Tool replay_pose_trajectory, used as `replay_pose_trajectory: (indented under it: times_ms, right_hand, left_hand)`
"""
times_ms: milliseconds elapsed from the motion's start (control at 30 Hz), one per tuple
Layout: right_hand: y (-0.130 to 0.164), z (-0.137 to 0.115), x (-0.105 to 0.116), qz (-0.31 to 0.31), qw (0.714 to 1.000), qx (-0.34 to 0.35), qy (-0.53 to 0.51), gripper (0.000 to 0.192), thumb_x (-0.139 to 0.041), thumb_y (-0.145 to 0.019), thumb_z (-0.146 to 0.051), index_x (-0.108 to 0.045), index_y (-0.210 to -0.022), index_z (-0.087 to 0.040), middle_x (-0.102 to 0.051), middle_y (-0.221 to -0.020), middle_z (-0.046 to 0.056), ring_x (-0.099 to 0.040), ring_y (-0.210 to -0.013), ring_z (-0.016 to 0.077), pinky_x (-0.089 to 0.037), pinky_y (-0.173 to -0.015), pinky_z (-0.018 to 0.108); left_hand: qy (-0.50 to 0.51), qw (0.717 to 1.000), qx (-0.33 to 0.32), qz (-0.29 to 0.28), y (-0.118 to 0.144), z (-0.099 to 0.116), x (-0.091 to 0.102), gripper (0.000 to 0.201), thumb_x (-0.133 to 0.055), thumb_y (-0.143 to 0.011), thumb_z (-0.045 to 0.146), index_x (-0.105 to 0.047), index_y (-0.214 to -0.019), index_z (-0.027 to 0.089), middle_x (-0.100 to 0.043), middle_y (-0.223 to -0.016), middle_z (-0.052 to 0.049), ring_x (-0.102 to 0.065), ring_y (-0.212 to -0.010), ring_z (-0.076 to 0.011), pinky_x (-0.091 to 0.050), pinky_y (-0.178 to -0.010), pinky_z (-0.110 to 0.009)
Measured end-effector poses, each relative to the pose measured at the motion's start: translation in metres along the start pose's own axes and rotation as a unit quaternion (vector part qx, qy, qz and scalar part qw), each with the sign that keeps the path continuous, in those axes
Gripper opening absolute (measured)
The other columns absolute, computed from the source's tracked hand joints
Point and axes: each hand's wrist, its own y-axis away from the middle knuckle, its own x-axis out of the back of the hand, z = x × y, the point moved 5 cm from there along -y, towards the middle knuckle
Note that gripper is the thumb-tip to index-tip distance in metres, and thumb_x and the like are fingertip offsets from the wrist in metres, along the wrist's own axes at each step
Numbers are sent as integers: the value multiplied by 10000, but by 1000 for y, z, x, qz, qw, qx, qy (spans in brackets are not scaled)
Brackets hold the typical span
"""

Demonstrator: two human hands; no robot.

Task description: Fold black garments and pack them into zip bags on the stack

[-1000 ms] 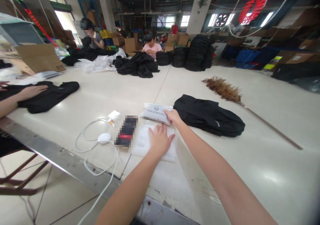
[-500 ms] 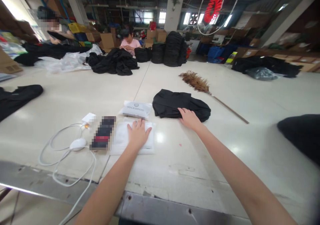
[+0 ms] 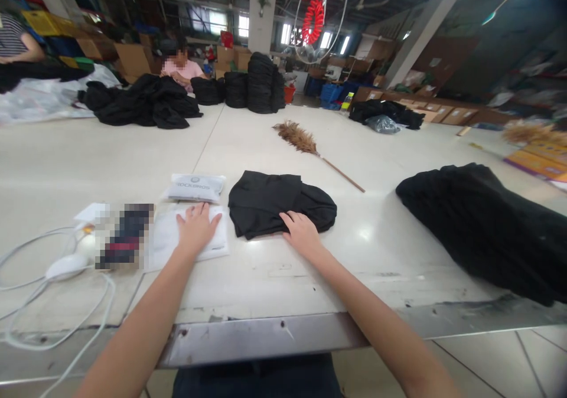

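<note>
- Fingers of the left hand (image 3: 195, 230) lie spread and flat on a clear plastic bag (image 3: 177, 240), pinning it to the desk (image 3: 398, 238); they pinch nothing.
- Fingers of the right hand (image 3: 302, 231) rest loosely curled on the near edge of a folded black garment (image 3: 277, 209); whether they grip the cloth or only press on it, I cannot tell.
- Just beyond the left fingers lies a packed white pouch (image 3: 194, 186); to their left sit a blurred dark object (image 3: 124, 235) and a white cable (image 3: 53, 280) with its charger.
- Beyond the right fingers a feather duster (image 3: 305, 144) lies on the desk, well apart; far to their right spreads a larger black pile (image 3: 487, 227).
- Risk, as I judge it: the garment is soft and only loosely folded, so a pull by one edge could drag the fold open.
- The bag is slick on a glossy desk; if the flat palm lifts or slides, the bag may skid toward the cable or bunch up.
</note>
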Motion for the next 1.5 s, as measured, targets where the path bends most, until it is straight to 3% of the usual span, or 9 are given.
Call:
replay_pose_trajectory:
  times_ms: [133,300,433,633,900,1067,1167,1333,1500]
  right_hand:
    - [11,2,9,4,999,-3,-36,585,-599,-849,-230,-474,-1420,-212,-565,-1355,152,-521,-1206,317,-384,-1017,446]
    - [19,29,28,34,990,9,-140,571,-627,-875,-452,-507,-1383,-220,-577,-1384,120,-508,-1275,288,-324,-1073,455]
    - [29,59,28,65,988,-26,-134,355,-588,-921,-439,-643,-1217,-250,-657,-1284,93,-556,-1229,266,-265,-1099,485]
    - [23,66,14,101,988,-29,-113,300,-525,-970,-372,-654,-1216,-259,-686,-1236,69,-574,-1201,226,-283,-1097,449]
    - [16,64,20,216,973,-20,-79,241,-521,-990,-307,-691,-1154,-260,-731,-1151,52,-624,-1104,214,-244,-1118,498]
    - [21,43,48,330,939,31,-90,216,-506,-994,-239,-682,-1119,-224,-755,-1007,40,-673,-950,175,-301,-1138,476]
    - [27,27,59,358,925,69,-103,222,-489,-994,-220,-673,-1117,-211,-746,-962,51,-676,-877,173,-406,-1075,447]
    - [35,14,51,269,954,112,-75,251,-551,-972,-343,-678,-1103,-171,-702,-838,83,-649,-774,198,-521,-757,337]
    - [55,19,33,119,985,121,-25,389,-607,-927,-290,-594,-1289,-147,-667,-1042,136,-646,-924,241,-539,-792,346]
  left_hand:
    - [-2,999,-31,22,15,15,25,574,-337,-970,478,-505,-1386,120,-570,-1379,-200,-411,-1364,-374,-304,-1110,-605]
    - [82,965,-244,46,44,86,47,519,-350,-989,429,-471,-1437,197,-487,-1489,-102,-399,-1392,-273,-310,-1165,-437]
    - [84,955,-285,7,52,134,26,557,-400,-980,456,-406,-1487,226,-420,-1544,-87,-326,-1437,-297,-251,-1185,-508]
    - [19,979,-202,-39,43,167,-9,513,-443,-970,409,-476,-1435,193,-398,-1545,-164,-327,-1414,-437,-226,-1099,-702]
    - [89,973,-211,-32,37,162,-6,520,-384,-989,460,-473,-1419,180,-429,-1531,-138,-321,-1432,-399,-235,-1111,-697]
    - [147,960,-229,66,44,165,11,621,-444,-972,441,-300,-1515,177,-378,-1561,-138,-237,-1485,-319,-171,-1162,-663]
    - [162,956,-226,96,40,165,17,606,-510,-925,260,-331,-1502,206,-429,-1534,-113,-308,-1456,-285,-125,-1183,-644]
    - [186,954,-226,66,24,146,26,632,-424,-762,-24,-564,-1320,235,-588,-1401,-58,-494,-1329,-218,-268,-1172,-523]
    - [147,944,-295,30,42,136,39,647,-415,-755,-34,-566,-1338,204,-555,-1434,-82,-490,-1329,-220,-381,-1107,-439]
